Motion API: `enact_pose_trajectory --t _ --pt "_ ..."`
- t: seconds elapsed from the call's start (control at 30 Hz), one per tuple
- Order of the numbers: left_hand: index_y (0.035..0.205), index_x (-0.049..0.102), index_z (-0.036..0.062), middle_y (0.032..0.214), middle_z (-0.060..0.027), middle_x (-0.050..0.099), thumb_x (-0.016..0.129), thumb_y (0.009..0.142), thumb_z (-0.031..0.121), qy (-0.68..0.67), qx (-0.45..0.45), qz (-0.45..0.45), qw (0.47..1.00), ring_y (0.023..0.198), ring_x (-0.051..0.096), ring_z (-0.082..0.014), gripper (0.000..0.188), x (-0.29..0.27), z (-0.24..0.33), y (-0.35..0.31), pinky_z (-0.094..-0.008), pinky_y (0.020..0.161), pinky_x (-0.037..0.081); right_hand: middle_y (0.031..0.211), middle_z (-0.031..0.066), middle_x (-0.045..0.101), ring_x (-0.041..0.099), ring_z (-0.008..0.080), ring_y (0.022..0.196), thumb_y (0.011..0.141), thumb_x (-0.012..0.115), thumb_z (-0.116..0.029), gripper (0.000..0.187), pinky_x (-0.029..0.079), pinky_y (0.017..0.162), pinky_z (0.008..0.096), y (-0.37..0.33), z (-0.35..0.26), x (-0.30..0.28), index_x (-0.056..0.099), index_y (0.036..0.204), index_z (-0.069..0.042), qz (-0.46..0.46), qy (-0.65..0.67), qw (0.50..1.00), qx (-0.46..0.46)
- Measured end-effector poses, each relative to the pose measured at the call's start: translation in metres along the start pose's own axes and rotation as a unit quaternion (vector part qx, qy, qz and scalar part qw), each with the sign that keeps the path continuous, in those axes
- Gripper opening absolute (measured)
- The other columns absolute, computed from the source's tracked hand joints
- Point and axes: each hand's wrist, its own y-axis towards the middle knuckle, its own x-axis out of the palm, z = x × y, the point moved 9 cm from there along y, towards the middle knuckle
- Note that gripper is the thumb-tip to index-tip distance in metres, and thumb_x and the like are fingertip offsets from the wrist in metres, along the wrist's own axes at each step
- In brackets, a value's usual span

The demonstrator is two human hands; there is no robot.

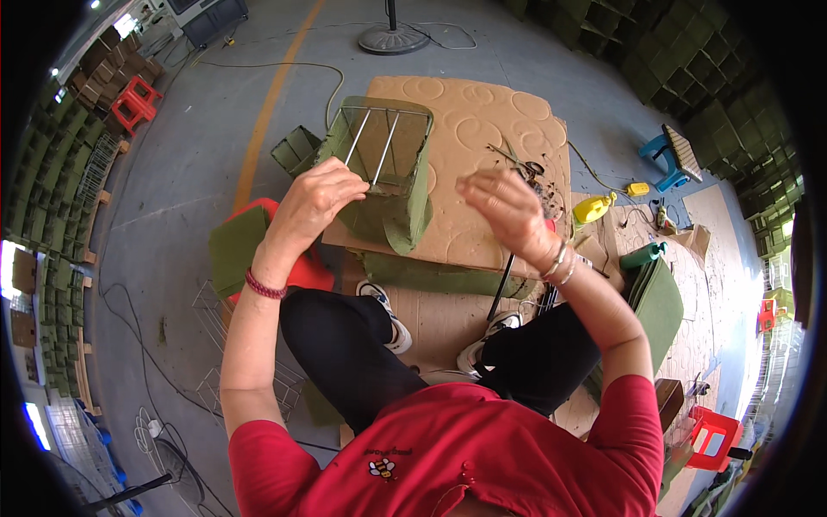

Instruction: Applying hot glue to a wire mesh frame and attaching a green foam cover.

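Green fabric box (388, 172) on wire frame, tipped open; left hand (314, 202) fingers grip its edge; right hand (504, 207) loosely curled, empty.

Single head-worn fisheye, looking steeply down, close over worktable (482, 129)

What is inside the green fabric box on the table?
Inside the green fabric box a metal wire frame shows. The left hand grips its near rim and covers that corner. The bottom is hidden.

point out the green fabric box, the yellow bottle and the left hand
green fabric box (405, 202), head view, right side wall
yellow bottle (593, 209), head view, body
left hand (312, 202), head view, back of hand
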Motion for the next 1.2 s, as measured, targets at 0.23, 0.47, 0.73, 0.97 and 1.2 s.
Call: enact_pose_trajectory --t 0.23,0.47,0.73,0.97,1.2 --pt "0.104 0.07 -0.0026 0.104 -0.0106 0.069 0.08 0.067 -0.006 0.176 -0.031 0.254 0.951 0.08 0.064 -0.0221 0.038 0.007 0.056 -0.036 -0.0317 0.067 0.055 0.118 0.0129 0.068 0.064 0.0302 0.112 0.076 0.072 0.002 0.037 0.053 0.089 0.0405 -0.01 0.013 0.047 0.068 0.112 0.0 0.004 0.049 0.998 0.033" --pt "0.101 0.069 -0.0003 0.095 -0.0101 0.067 0.08 0.066 -0.008 0.132 -0.084 0.245 0.957 0.081 0.065 -0.0256 0.037 0.035 0.04 -0.02 -0.0341 0.07 0.055 0.123 0.0113 0.066 0.059 0.0298 0.122 0.076 0.073 -0.003 0.042 0.05 0.1 0.041 0.023 0.027 0.065 0.065 0.117 -0.003 -0.016 0.1 0.995 -0.009" --pt "0.096 0.07 0.0012 0.092 -0.008 0.068 0.079 0.066 -0.008 -0.015 -0.02 0.133 0.991 0.082 0.066 -0.0239 0.032 0.005 0.003 0.0 -0.0332 0.069 0.054 0.101 0.0096 0.068 0.064 0.0282 0.1 0.077 0.075 -0.01 0.033 0.054 0.086 0.0383 0.035 0.033 0.065 0.069 0.109 -0.004 -0.092 0.118 0.989 -0.004" --pt "0.096 0.071 -0.0013 0.095 -0.0097 0.069 0.082 0.065 -0.008 0.12 0.012 0.291 0.949 0.079 0.066 -0.0243 0.033 -0.007 0.023 -0.034 -0.0317 0.064 0.057 0.097 0.0099 0.07 0.066 0.0284 0.087 0.08 0.073 -0.009 0.024 0.053 0.078 0.0376 0.031 0.04 0.074 0.069 0.103 -0.004 -0.038 0.178 0.98 0.082" --pt "0.101 0.068 -0.0002 0.097 -0.0077 0.063 0.082 0.066 -0.002 0.145 -0.001 0.245 0.959 0.08 0.061 -0.0236 0.038 0.021 0.02 -0.025 -0.0319 0.066 0.054 0.089 0.0079 0.071 0.067 0.0279 0.083 0.082 0.071 -0.011 0.012 0.053 0.074 0.0369 0.04 0.042 0.086 0.071 0.092 -0.004 -0.053 0.17 0.979 0.103"
